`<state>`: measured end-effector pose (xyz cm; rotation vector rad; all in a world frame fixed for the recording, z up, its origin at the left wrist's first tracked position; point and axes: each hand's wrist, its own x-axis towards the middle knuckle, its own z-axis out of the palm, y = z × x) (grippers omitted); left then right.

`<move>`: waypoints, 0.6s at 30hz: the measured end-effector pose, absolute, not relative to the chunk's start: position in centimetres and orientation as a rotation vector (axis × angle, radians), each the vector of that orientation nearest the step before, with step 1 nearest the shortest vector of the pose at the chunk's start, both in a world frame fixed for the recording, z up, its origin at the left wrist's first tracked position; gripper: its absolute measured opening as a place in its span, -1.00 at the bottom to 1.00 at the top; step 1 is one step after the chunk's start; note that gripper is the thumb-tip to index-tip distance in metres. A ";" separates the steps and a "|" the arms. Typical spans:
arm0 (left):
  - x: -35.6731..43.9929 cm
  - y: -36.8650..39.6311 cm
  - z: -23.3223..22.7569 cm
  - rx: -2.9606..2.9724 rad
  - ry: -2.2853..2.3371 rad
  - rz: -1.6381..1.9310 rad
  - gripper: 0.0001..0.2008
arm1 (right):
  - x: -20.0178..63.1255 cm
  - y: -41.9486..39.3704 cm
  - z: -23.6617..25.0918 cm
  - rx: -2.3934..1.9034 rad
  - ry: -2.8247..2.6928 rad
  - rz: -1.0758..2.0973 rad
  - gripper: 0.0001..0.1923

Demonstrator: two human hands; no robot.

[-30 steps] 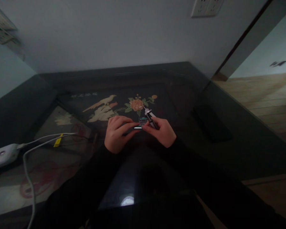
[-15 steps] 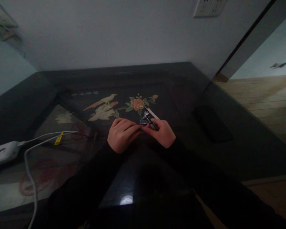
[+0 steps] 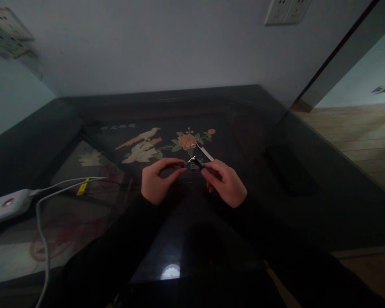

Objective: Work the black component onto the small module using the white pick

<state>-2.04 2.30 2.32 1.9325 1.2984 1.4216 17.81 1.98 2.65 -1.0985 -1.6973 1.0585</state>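
Right hand (image 3: 227, 184) firm around a black, silver-tipped tool (image 3: 198, 163), left hand (image 3: 157, 182) unclear in hold, small dark piece (image 3: 195, 169) between them.

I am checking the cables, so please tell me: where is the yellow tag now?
In the head view, the yellow tag is at the left, by the white cables, between the white box and the left hand.
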 end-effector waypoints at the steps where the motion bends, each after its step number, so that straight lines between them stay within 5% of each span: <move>1: -2.0 2.2 2.3 1.906 1.286 1.448 -0.84 | 17.7 1.7 2.7 -1.104 -1.686 1.090 -0.79; 18: -2.3 1.6 2.6 2.101 1.166 1.809 -0.76 | 17.1 0.0 3.8 -1.052 -1.765 0.818 -0.70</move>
